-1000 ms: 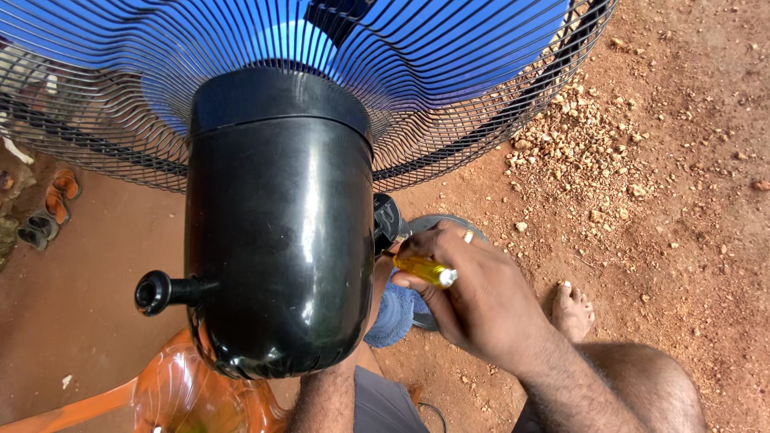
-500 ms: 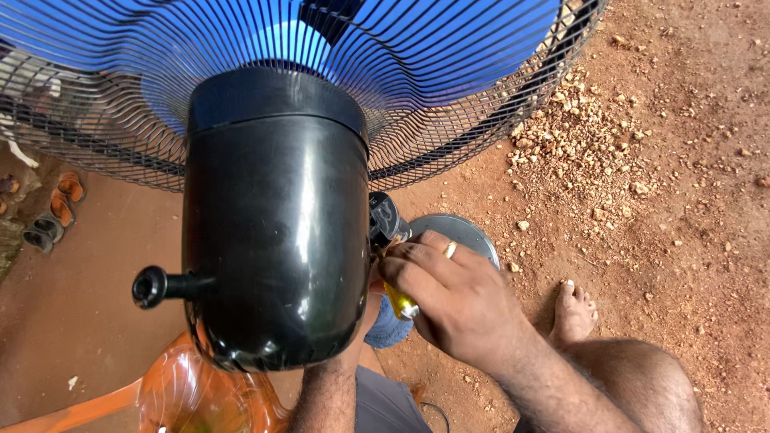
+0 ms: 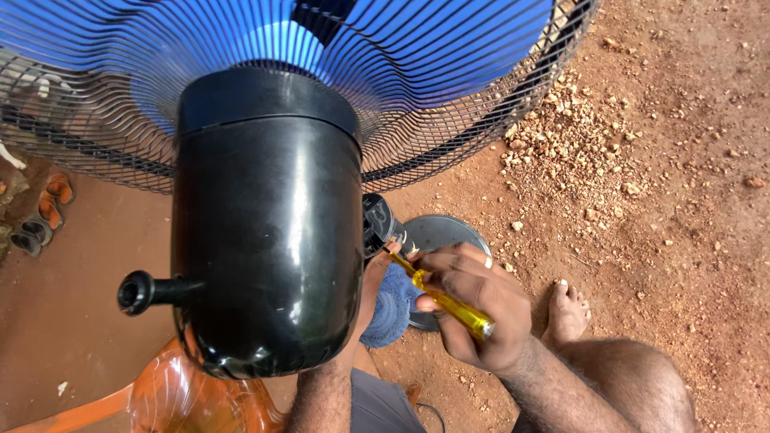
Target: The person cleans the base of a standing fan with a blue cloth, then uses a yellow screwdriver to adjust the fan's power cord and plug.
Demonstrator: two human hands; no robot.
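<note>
Screwdriver (image 3: 446, 301) beside motor housing (image 3: 269, 232) edge

Bright, even daylight; soft glare streaks the black motor housing (image 3: 269, 232) left of the right hand (image 3: 477, 309), which is slightly blurred.

I see no label, sign or screen anywhere around the black fan motor housing (image 3: 269, 232). The only thing like packaging is the clear orange plastic wrap (image 3: 200, 397) just below the housing, crinkled and glossy, stretched over something orange that I can't make out.
</note>
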